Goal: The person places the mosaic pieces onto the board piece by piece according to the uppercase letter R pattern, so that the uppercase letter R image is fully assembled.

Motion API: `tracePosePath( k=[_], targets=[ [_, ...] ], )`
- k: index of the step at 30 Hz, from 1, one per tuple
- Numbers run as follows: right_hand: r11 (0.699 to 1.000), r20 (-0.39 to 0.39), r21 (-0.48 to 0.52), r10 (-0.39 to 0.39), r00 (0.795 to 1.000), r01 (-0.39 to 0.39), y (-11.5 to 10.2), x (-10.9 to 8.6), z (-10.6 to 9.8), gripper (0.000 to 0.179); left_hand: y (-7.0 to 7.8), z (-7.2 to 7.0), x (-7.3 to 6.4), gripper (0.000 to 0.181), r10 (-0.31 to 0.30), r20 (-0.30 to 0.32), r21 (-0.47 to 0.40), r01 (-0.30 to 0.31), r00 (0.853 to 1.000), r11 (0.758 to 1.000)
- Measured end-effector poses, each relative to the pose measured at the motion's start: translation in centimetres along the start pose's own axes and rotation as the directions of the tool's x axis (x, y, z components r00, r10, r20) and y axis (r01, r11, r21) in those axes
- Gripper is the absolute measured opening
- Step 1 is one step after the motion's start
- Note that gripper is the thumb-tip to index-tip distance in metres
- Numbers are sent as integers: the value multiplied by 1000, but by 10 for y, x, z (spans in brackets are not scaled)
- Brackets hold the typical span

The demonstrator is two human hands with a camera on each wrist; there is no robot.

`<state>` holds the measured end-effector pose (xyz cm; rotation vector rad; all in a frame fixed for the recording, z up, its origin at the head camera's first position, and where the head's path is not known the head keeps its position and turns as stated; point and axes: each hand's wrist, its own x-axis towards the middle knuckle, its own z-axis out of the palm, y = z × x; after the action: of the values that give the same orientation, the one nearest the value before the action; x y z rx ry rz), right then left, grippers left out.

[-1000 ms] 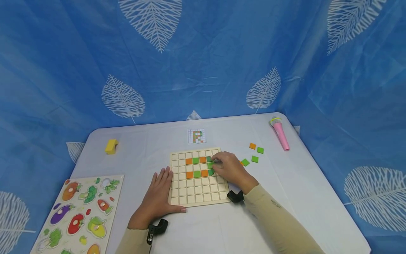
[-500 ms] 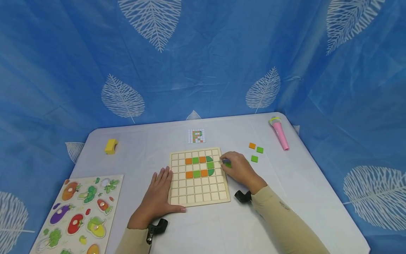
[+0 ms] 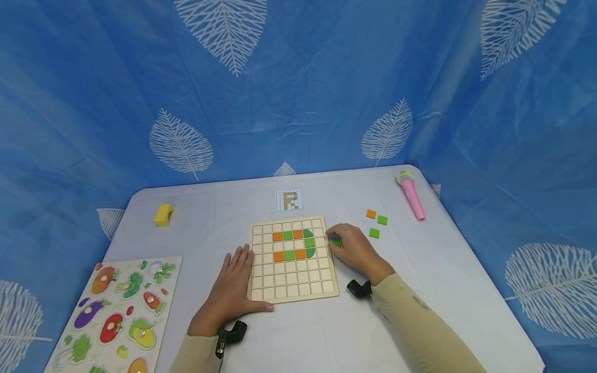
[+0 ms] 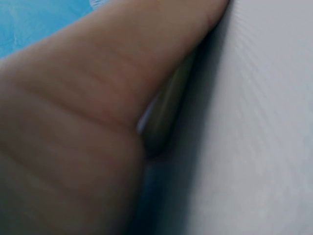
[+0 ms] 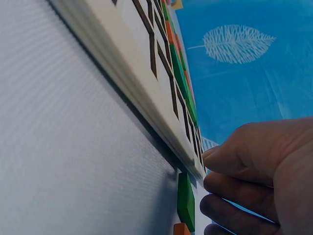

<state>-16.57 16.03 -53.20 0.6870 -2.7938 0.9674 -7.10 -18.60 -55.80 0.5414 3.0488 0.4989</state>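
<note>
A wooden grid board [image 3: 294,282] lies mid-table, with orange and green tiles [image 3: 289,255] set in some of its cells. My left hand [image 3: 231,292] rests with fingers spread along the board's left edge, its thumb by the near left corner. Beside the board's right edge is my right hand [image 3: 353,248], fingers bent, no tile visible between them in the right wrist view. A loose green tile [image 5: 186,200] lies on the cloth below those fingers, close to the board. Part of an orange tile [image 5: 181,229] shows near it. The left wrist view is mostly filled by hand.
Farther right lie two green tiles [image 3: 374,233] and an orange tile [image 3: 371,213]. A pattern card [image 3: 289,200] sits behind the board. A pink microphone [image 3: 412,199] is at back right, a yellow block [image 3: 163,215] at back left, a vegetable puzzle [image 3: 169,295] at front left.
My right hand has moved right, off the board's tiles to beside its right edge, uncovering the green tile and the rounded dark green tiles there. The left hand stays put.
</note>
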Motion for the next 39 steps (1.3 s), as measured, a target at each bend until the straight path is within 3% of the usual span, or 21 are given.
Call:
tracePosePath(
  k=[28,39],
  targets=[
    [999,38,-47,10,999,-8,5,-8,-3,25,1,-1,0,154,-2,-1,-18,2,1000,1000],
    [995,-5,-103,-9,1000,8,9,-14,-2,25,0,0,0,154,-1,1,-16,1,1000,1000]
  ],
)
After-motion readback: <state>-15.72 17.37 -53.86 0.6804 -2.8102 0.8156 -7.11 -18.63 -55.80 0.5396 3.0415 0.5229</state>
